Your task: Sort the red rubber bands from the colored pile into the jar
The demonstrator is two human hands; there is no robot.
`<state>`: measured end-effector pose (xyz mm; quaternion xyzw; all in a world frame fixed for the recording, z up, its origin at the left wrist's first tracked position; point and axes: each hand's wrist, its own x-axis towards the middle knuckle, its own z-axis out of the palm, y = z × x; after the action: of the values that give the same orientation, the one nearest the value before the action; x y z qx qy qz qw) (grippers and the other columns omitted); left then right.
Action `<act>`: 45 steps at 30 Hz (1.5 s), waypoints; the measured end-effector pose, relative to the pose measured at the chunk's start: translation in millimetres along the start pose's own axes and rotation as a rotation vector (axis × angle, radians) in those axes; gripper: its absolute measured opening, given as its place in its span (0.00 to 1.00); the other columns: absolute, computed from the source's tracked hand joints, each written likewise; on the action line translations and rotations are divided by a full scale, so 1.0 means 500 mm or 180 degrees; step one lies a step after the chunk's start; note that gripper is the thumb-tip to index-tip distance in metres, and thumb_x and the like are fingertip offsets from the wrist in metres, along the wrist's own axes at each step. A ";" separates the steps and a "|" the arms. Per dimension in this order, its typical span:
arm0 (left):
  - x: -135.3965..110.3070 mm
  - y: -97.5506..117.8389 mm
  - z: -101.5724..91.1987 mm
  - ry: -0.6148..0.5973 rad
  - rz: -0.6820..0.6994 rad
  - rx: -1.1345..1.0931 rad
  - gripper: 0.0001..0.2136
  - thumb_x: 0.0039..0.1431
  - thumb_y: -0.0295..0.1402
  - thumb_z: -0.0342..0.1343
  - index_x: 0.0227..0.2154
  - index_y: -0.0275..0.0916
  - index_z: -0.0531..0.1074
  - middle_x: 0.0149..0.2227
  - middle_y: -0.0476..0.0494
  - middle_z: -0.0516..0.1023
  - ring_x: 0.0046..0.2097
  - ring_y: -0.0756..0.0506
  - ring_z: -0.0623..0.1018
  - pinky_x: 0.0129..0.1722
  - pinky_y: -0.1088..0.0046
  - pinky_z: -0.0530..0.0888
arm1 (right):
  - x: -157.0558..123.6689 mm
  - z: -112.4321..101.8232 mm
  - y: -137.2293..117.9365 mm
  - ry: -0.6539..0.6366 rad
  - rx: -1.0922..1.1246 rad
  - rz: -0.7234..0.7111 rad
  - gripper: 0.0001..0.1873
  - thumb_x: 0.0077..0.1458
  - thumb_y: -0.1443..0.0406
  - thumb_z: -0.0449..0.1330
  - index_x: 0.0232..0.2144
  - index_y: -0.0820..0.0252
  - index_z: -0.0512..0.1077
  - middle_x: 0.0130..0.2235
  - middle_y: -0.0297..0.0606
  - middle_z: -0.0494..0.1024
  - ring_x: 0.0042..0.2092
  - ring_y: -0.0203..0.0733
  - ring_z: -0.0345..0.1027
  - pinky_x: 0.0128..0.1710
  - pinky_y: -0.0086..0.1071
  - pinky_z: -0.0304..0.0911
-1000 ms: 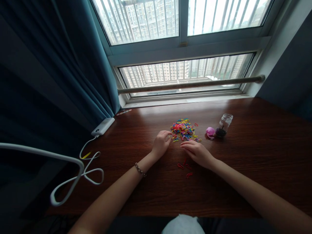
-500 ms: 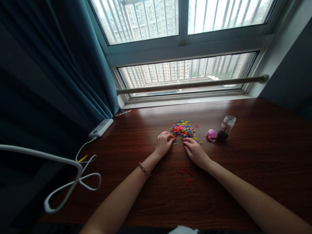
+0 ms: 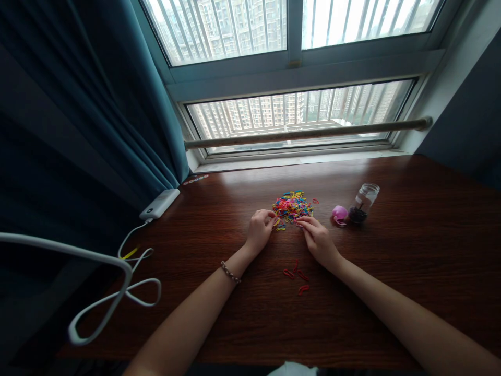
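Note:
A heap of small, colourful rubber bands (image 3: 293, 206) lies on the dark wooden table, mostly yellow, pink, red and blue. At its left edge is my left hand (image 3: 260, 230), fingers curled inward and tips against the bands. My right hand (image 3: 319, 241) rests at the heap's lower right edge, with thumb and forefinger close together by a few pinkish bands. What either hand's fingertips hold is too small to make out. Between my forearms, nearer to me, several red rubber bands (image 3: 301, 274) lie apart from the heap.
Right of the heap are a pink round object (image 3: 339, 213) and a clear open jar (image 3: 365, 201) with dark contents. A white power strip (image 3: 159, 204) with a looped white cable (image 3: 117, 297) lies left, by the blue curtain (image 3: 156, 130). A window rail (image 3: 305, 134) runs behind the table.
My right hand has shifted slightly right, away from the heap's front middle. My left hand has drawn a little left. The loose red bands lie as before.

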<state>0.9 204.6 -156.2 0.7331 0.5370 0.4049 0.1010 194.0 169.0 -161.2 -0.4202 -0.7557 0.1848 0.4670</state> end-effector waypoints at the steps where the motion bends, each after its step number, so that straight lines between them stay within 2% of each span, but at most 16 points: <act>1: -0.001 0.001 0.000 0.0010 0.0014 -0.0018 0.02 0.52 0.28 0.54 0.29 0.37 0.71 0.32 0.45 0.74 0.38 0.45 0.72 0.41 0.68 0.69 | 0.002 -0.003 -0.003 0.0084 0.0087 0.0048 0.15 0.56 0.69 0.46 0.41 0.59 0.71 0.43 0.44 0.71 0.46 0.44 0.65 0.48 0.40 0.62; 4: -0.005 0.001 0.001 0.0043 0.0108 -0.0121 0.04 0.54 0.27 0.52 0.32 0.37 0.71 0.34 0.44 0.74 0.39 0.46 0.73 0.41 0.68 0.69 | 0.005 -0.018 -0.019 0.0339 0.0390 0.0248 0.13 0.56 0.66 0.50 0.36 0.59 0.74 0.40 0.43 0.74 0.43 0.44 0.67 0.46 0.39 0.62; 6: -0.006 0.000 0.001 0.0055 0.0179 -0.0162 0.05 0.55 0.26 0.50 0.34 0.37 0.70 0.34 0.43 0.74 0.39 0.46 0.72 0.41 0.69 0.69 | 0.005 -0.029 -0.036 0.0242 0.0699 0.0341 0.13 0.56 0.63 0.51 0.30 0.60 0.75 0.36 0.42 0.75 0.39 0.42 0.69 0.41 0.36 0.64; 9: -0.005 -0.003 0.001 0.0055 0.0196 -0.0197 0.06 0.56 0.26 0.49 0.33 0.37 0.70 0.34 0.43 0.73 0.39 0.46 0.72 0.41 0.69 0.69 | -0.003 -0.038 -0.064 -0.0613 0.1239 0.0247 0.21 0.58 0.60 0.49 0.20 0.61 0.74 0.27 0.40 0.76 0.30 0.38 0.70 0.31 0.30 0.65; 11: -0.003 -0.005 0.000 0.0071 0.0146 -0.0241 0.06 0.56 0.26 0.49 0.33 0.37 0.70 0.34 0.43 0.73 0.39 0.46 0.72 0.41 0.68 0.69 | -0.009 -0.037 -0.073 -0.1209 0.1450 0.0145 0.24 0.58 0.59 0.47 0.17 0.62 0.73 0.24 0.38 0.76 0.26 0.37 0.69 0.28 0.28 0.64; 12: -0.003 -0.005 0.000 0.0079 0.0121 -0.0267 0.06 0.56 0.27 0.49 0.33 0.37 0.70 0.34 0.43 0.73 0.39 0.46 0.72 0.41 0.68 0.69 | -0.011 -0.036 -0.072 -0.1346 0.1472 0.0126 0.24 0.59 0.59 0.47 0.17 0.61 0.73 0.24 0.38 0.76 0.26 0.36 0.70 0.28 0.28 0.64; 14: -0.004 -0.002 0.000 0.0084 0.0103 -0.0367 0.06 0.56 0.27 0.50 0.34 0.37 0.70 0.34 0.44 0.73 0.39 0.46 0.73 0.41 0.68 0.69 | -0.010 -0.035 -0.060 -0.1103 0.1267 0.0164 0.23 0.59 0.59 0.46 0.19 0.61 0.74 0.25 0.38 0.77 0.27 0.37 0.70 0.30 0.29 0.64; 16: -0.008 0.008 -0.001 -0.0026 0.0191 -0.0581 0.06 0.56 0.28 0.50 0.36 0.38 0.70 0.35 0.43 0.73 0.39 0.46 0.73 0.41 0.69 0.69 | -0.001 -0.038 -0.035 -0.0395 0.0744 0.0234 0.20 0.59 0.60 0.47 0.25 0.61 0.75 0.28 0.38 0.77 0.31 0.39 0.71 0.36 0.32 0.64; 18: -0.017 0.027 -0.002 -0.0301 0.0422 -0.0800 0.07 0.56 0.29 0.50 0.38 0.38 0.69 0.35 0.43 0.73 0.39 0.47 0.72 0.40 0.70 0.70 | 0.012 -0.044 -0.003 0.0213 0.0098 0.0262 0.16 0.58 0.61 0.48 0.31 0.61 0.75 0.34 0.41 0.77 0.39 0.43 0.69 0.42 0.36 0.62; 20: -0.029 0.052 -0.002 -0.0677 0.0761 -0.0864 0.09 0.57 0.29 0.49 0.39 0.38 0.69 0.34 0.43 0.73 0.39 0.47 0.72 0.41 0.70 0.69 | 0.023 -0.048 0.029 0.0441 -0.0386 0.0250 0.15 0.57 0.63 0.49 0.37 0.62 0.73 0.40 0.44 0.75 0.44 0.46 0.66 0.47 0.40 0.60; 23: -0.047 0.088 -0.003 -0.1151 0.1284 -0.0716 0.10 0.58 0.29 0.47 0.41 0.38 0.69 0.34 0.43 0.73 0.40 0.47 0.71 0.44 0.68 0.66 | 0.029 -0.045 0.067 0.0315 -0.0726 0.0249 0.16 0.56 0.66 0.48 0.41 0.66 0.72 0.44 0.48 0.73 0.47 0.46 0.64 0.49 0.41 0.58; 27: -0.055 0.099 0.000 -0.1383 0.1574 -0.0564 0.10 0.58 0.31 0.48 0.41 0.39 0.69 0.33 0.44 0.74 0.38 0.47 0.71 0.46 0.67 0.64 | 0.025 -0.034 0.091 0.0095 -0.0961 0.0249 0.18 0.55 0.69 0.47 0.44 0.66 0.70 0.45 0.46 0.73 0.48 0.47 0.62 0.50 0.42 0.57; 29: -0.052 0.090 0.004 -0.1214 0.1396 -0.0606 0.09 0.58 0.32 0.49 0.40 0.39 0.69 0.30 0.46 0.74 0.36 0.48 0.71 0.45 0.68 0.64 | 0.024 -0.031 0.095 0.0028 -0.0970 0.0226 0.18 0.54 0.69 0.47 0.45 0.65 0.70 0.45 0.45 0.73 0.48 0.47 0.61 0.50 0.43 0.57; 35: -0.031 0.053 0.009 -0.0123 0.0177 -0.0311 0.06 0.56 0.34 0.50 0.32 0.38 0.70 0.29 0.46 0.73 0.33 0.48 0.71 0.36 0.72 0.67 | 0.028 -0.035 0.092 0.0010 -0.0792 0.0123 0.17 0.54 0.70 0.48 0.42 0.64 0.72 0.44 0.43 0.74 0.48 0.46 0.61 0.51 0.42 0.56; 37: -0.027 0.048 0.008 -0.0082 0.0111 0.0055 0.06 0.56 0.33 0.50 0.30 0.39 0.71 0.31 0.46 0.73 0.36 0.47 0.70 0.38 0.70 0.66 | 0.028 -0.035 0.090 0.0039 -0.0742 0.0098 0.17 0.54 0.70 0.48 0.42 0.64 0.72 0.44 0.43 0.74 0.48 0.45 0.60 0.51 0.41 0.56; 45: -0.037 0.063 0.014 -0.0522 0.0218 0.1056 0.10 0.59 0.35 0.46 0.35 0.45 0.73 0.40 0.46 0.72 0.44 0.43 0.64 0.40 0.64 0.61 | 0.023 -0.030 0.093 0.0031 -0.0805 0.0118 0.16 0.53 0.70 0.49 0.39 0.61 0.74 0.43 0.41 0.75 0.47 0.46 0.61 0.50 0.42 0.57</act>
<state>26.0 177.8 -151.3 0.7881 0.5611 0.2528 0.0084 226.2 203.4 -178.6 -0.4905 -0.7629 0.0946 0.4105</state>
